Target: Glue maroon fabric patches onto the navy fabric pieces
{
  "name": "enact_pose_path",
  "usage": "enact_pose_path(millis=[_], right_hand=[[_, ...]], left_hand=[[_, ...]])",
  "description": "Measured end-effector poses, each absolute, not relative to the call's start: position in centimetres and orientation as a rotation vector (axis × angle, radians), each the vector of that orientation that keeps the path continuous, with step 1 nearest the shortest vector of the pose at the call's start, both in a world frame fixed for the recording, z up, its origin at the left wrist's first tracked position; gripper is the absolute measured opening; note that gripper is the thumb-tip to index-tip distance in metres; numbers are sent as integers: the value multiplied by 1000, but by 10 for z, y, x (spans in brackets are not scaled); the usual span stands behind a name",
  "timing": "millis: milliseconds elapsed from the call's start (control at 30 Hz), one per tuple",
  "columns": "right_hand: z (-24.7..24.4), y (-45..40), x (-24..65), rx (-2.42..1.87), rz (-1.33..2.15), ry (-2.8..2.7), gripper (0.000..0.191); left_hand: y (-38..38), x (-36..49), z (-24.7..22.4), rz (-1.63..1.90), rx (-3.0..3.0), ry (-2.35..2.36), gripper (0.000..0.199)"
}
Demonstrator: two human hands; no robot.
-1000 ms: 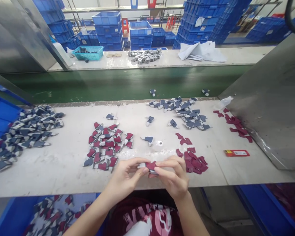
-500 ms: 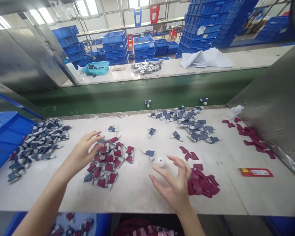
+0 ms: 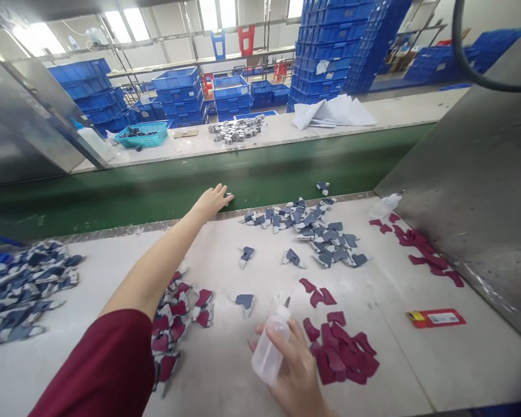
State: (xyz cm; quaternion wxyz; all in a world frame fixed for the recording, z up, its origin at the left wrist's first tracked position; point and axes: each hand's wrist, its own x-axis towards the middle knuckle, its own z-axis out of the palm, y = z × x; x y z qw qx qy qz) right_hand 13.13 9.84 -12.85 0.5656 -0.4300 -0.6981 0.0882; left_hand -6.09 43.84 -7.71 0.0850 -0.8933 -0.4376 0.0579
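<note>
My left hand [image 3: 212, 201] reaches out over the green belt, its fingers closed on a small dark-blue and white moulded part [image 3: 228, 197], mostly hidden by the hand. In my right hand [image 3: 297, 365] is a translucent squeeze bottle [image 3: 267, 353], tilted, its thin needle tip pointing up. A dark-blue and white part [image 3: 245, 302] lies just beyond the bottle. Right of that hand sits a pile of maroon cut pieces [image 3: 345, 350]. Below my left forearm are several maroon-faced parts [image 3: 178, 313], partly covered by the arm.
Dark-blue and white parts form a heap [image 3: 316, 229] mid-table and another [image 3: 21, 289] at left. Another part [image 3: 323, 187] lies on the green belt [image 3: 278, 174]. More maroon pieces [image 3: 425, 249], a red packet [image 3: 436, 318] and a clear bottle [image 3: 385, 205] are at right, near a metal panel [image 3: 473, 174].
My left hand has moved from above the maroon-faced parts out to the belt and closed on a part there. My right hand has taken hold of the squeeze bottle. The view has shifted.
</note>
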Motion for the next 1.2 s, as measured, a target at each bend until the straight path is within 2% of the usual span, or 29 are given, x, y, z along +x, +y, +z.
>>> enact_pose_path(millis=[100,267,467,567,700,900,1200], right_hand=[[-119,100,131,-910,252,-1560,50],[-123,93,132,-925,179,-1405,48],[-140,87,138,-1037,211,-1194,31],[-141,82,145,-1211,109,-1156,37],[-133,72,147,-1299,340,-1122,26],[-128,64,138,-1355,503,-1115,23],[-130,71,141,-1329,397,-1298,15]], left_hand=[[441,-67,-75,154,-2678,-1329,28],[403,-72,-58,-18,-2666,-1322,24],[260,-61,-44,-368,-2864,-1321,18],[181,-56,-47,-475,-3113,-1454,12],[117,-49,-72,-702,-3178,-1712,11],[97,-48,-111,-866,-2998,-1941,12],[96,-48,-117,-979,-3031,-1908,14]])
